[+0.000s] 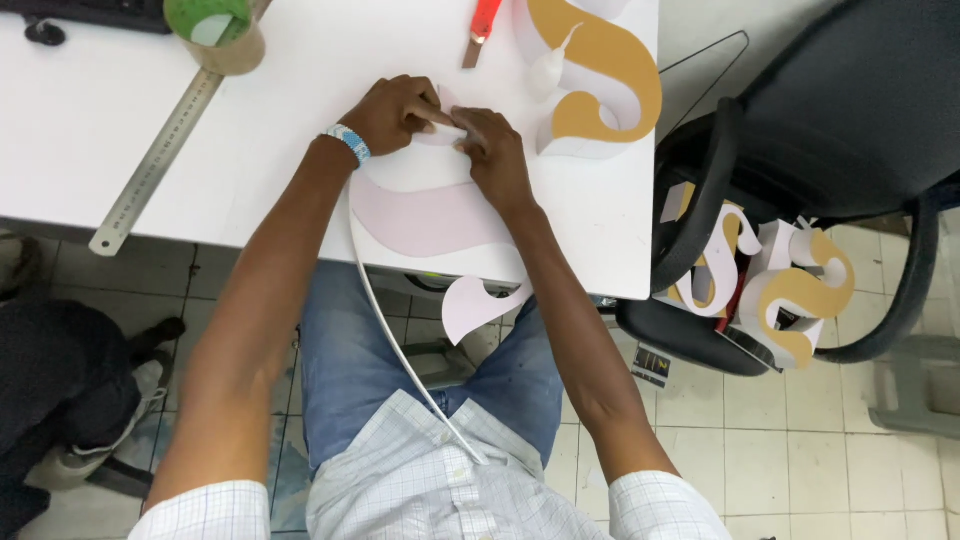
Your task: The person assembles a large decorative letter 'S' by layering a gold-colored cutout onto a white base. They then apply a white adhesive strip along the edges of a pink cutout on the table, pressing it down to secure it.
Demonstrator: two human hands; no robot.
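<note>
- A long white strip (400, 350) comes nearest me, curving from my lap up to the pale curved letter piece (430, 215).
- That piece lies flat at the white surface's (290, 130) near edge.
- My left hand (395, 112) and right hand (492, 150) meet at its far end, fingers pinched shut on the strip's end.
- I judge I'm fixing strip to edge; next, steady pressure along the curve.
- Right of it stands a finished gold letter (600, 70).
</note>
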